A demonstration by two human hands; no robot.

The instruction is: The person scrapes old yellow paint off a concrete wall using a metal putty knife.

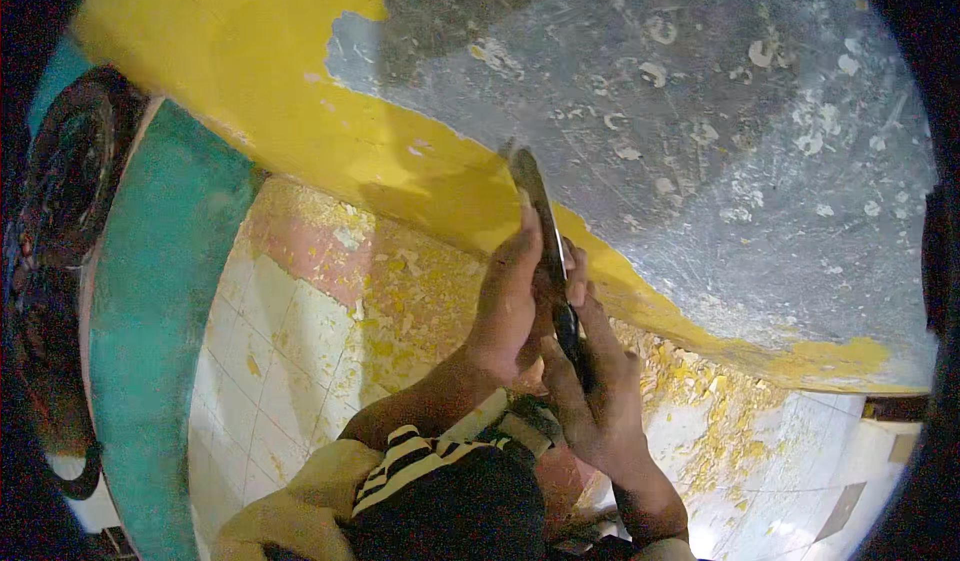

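Observation:
My right hand (606,413) is closed around the black handle of a long knife (552,231). The blade points up and away from me, and its rounded tip meets the edge of the yellow paint (290,141). My left hand (508,306) is closed on the blade lower down, with the thumb stretched along it and some fingers hidden behind. Beyond the tip, the panel (690,151) shows bare grey, scratched and dotted with pale flecks. A jagged line divides grey from yellow.
Yellow paint chips (425,286) litter the tiled floor (265,351) under the panel's lower edge. On the left stands a curved green surface (160,311), with a dark round object like a tyre (75,161) past it. My knee in dark cloth (460,511) is close below.

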